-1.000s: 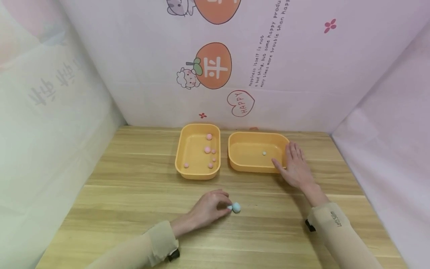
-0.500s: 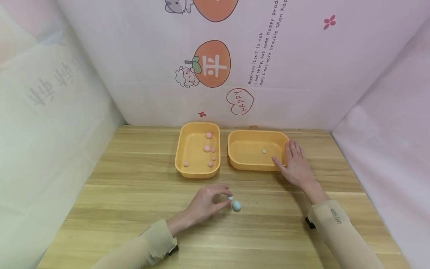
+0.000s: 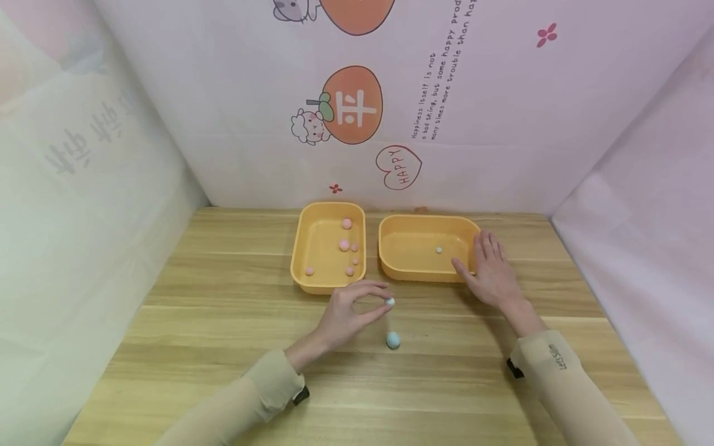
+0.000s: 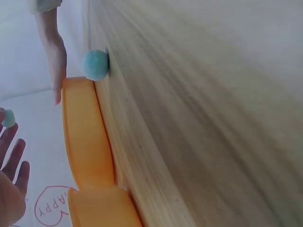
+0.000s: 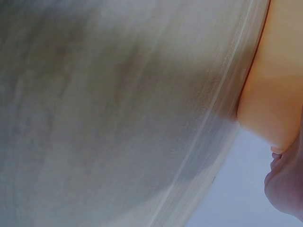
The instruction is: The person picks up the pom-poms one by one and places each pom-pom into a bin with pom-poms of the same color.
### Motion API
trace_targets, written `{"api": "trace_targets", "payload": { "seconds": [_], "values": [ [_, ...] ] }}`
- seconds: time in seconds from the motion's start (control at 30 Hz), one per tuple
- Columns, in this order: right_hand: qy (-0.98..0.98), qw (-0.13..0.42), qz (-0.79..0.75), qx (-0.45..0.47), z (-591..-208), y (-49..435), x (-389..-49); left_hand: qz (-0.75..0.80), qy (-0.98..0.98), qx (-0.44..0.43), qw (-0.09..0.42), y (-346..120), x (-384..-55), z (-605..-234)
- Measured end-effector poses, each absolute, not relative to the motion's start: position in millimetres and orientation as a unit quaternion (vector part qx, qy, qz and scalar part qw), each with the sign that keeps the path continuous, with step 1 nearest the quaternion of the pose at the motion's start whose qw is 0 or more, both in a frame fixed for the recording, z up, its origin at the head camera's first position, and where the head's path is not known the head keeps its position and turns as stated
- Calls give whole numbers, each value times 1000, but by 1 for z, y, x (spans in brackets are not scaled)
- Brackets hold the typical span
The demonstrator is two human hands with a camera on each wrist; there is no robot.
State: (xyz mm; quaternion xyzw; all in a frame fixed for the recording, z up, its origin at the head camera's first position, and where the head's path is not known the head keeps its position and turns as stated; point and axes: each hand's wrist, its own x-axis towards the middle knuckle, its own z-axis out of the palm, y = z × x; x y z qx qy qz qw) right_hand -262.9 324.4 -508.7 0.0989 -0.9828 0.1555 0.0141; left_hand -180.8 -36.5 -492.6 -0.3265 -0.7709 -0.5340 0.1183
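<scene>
Between thumb and fingertips, my left hand (image 3: 344,314) pinches a small pale blue ball (image 3: 390,301) above the table, in front of the two trays. A larger pale blue ball (image 3: 393,340) lies on the wood nearer to me; in the left wrist view this blue ball (image 4: 95,65) looks slightly lumpy. My right hand (image 3: 493,277) rests on the right end of the wide yellow tray (image 3: 409,253), fingers extended along its outside and thumb over the front rim. One tiny pale ball (image 3: 439,250) sits in that tray. The right wrist view catches only part of the hand (image 5: 286,182) against the tray.
Left of the wide tray stands a second yellow tray (image 3: 320,241), turned lengthwise, with several pink balls (image 3: 344,245) of different sizes in it. Both trays stand near the back edge of the wooden table (image 3: 446,384). Printed white cloth (image 3: 474,167) walls off the back and sides.
My left hand has picked the small blue ball up from beside the larger one and carried it forward toward the trays. The right hand has stayed on the wide tray.
</scene>
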Motion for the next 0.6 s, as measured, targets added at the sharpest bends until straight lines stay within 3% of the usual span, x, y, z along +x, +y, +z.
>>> {"api": "trace_targets", "payload": {
  "seconds": [0.17, 0.6],
  "values": [
    [-983, 16, 157, 98, -509, 324, -263, -582, -741, -319, 104, -29, -189, -491],
    [-982, 22, 158, 100, -511, 325, -263, -594, -729, -310, 138, -14, -213, -491]
  ]
}}
